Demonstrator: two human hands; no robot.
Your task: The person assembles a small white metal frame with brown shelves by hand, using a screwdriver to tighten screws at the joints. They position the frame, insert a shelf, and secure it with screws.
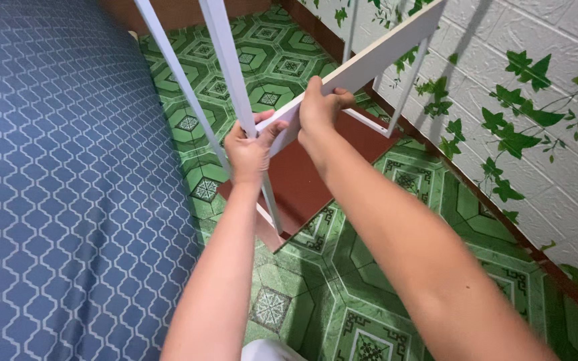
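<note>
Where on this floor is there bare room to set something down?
Open green tile floor lies between the blue mattress and the ivy wall. Crowded around the reddish-brown board, white frame, left hand and right hand.

1. Two bare hands: left hand (250, 148), right hand (321, 107).
2. Two boards: one white board (376, 57), one reddish-brown board (302, 184).
3. Four white metal uprights (229, 63) in view.
4. One blue patterned mattress (55, 187).
</note>
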